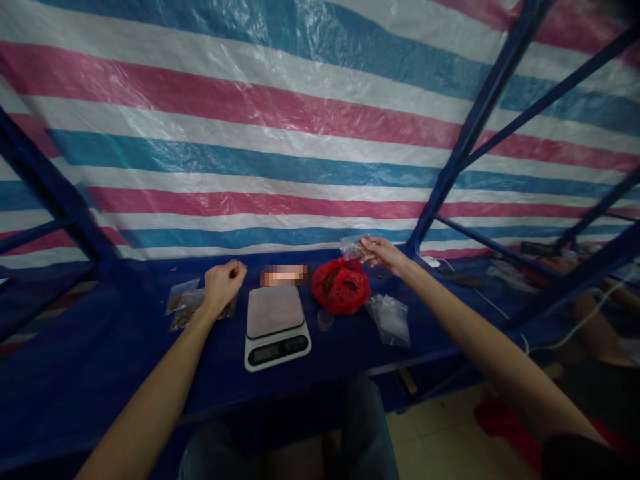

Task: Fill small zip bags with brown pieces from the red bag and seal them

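Observation:
My right hand [377, 252] pinches a small clear plastic bag [351, 247], raised just above a red plastic bag [345, 293]. The red bag stands open and holds small brown pieces. On the left, my left hand [223, 285] is closed, its fingers curled together; what they hold, if anything, I cannot make out. Beneath and beside that hand lie several clear bags [187, 308] with brown contents. Between my hands sits a white digital scale [276, 313], its display too dim to read. A small round clear cup [325, 320] stands in front of the red bag.
Several flat clear bags [390, 320] lie right of the red bag on the blue tabletop [345, 357]. Behind the scale is a blurred-out item [285, 275]. Blue metal posts [463, 147] and a striped plastic sheet [260, 120] stand behind. Another person's arm [597, 327] is at far right.

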`<state>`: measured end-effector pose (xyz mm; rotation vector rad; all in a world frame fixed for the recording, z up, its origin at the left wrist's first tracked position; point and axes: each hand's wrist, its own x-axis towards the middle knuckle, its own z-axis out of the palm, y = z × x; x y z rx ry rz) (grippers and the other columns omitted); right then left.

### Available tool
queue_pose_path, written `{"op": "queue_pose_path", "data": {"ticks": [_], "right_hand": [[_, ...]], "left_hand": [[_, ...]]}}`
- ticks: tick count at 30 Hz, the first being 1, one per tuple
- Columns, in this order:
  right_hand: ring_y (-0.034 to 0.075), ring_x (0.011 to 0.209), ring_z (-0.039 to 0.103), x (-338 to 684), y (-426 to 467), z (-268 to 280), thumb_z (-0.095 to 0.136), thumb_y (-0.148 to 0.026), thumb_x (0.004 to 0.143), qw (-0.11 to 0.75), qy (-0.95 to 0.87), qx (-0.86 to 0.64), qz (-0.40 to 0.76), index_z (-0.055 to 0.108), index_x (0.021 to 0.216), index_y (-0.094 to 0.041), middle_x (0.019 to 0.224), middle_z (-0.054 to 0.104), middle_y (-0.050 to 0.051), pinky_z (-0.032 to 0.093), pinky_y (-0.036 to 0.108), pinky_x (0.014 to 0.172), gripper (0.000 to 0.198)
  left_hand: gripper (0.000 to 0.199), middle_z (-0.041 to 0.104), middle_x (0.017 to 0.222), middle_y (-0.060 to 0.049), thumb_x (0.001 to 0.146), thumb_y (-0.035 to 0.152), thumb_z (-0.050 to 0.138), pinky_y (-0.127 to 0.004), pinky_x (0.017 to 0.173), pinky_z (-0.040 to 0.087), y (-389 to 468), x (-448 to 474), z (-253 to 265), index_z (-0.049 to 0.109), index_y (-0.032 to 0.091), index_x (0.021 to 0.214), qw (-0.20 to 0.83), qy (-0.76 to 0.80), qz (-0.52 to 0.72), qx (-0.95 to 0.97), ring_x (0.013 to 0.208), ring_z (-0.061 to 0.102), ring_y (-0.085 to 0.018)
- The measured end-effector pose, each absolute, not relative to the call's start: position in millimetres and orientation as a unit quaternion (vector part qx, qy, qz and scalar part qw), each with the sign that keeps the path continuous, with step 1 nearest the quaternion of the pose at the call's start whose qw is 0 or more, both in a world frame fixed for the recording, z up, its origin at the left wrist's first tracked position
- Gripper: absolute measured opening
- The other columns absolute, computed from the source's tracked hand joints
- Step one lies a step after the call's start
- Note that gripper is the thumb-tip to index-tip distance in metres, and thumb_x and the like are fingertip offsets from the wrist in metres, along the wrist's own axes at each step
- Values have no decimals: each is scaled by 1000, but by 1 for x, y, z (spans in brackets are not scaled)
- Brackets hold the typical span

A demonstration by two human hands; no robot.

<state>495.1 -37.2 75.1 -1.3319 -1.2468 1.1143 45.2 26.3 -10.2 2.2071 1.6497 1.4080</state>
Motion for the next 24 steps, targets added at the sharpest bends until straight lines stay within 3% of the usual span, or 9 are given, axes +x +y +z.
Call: {"op": "queue_pose_path", "data": {"ticks": [6,12,19,24], "right_hand": [[16,58,68,492,-49,69,89,-45,78,427,-622,-548,362,72,86,-17,72,75,2,43,20,40,34],[19,67,67,481,-38,87,93,-42,65,319,-728,-525,305,78,76,-18,72,77,3,51,28,62,30],[19,64,64,471,-25,90,90,-40,63,245,-779,-520,250,79,69,-19,67,76,3,46,30,63,24],[17,61,57,471,-25,94,85,-44,67,260,-780,-539,182,72,59,-19,57,67,0,40,29,62,30]], "left_hand": [[33,49,53,-1,87,35,52,-29,64,29,20,38,-10,53,21,56,3,532,448,718,55,45,-15],[36,49,53,-1,88,35,51,-29,64,29,17,39,-8,52,21,55,-6,536,451,714,55,44,-14],[35,50,54,-2,88,36,50,-30,64,28,20,38,-10,54,21,57,-9,536,445,717,56,48,-16],[35,49,53,-2,89,34,50,-29,64,28,18,39,-8,52,21,56,-10,538,440,719,55,47,-16]]}}
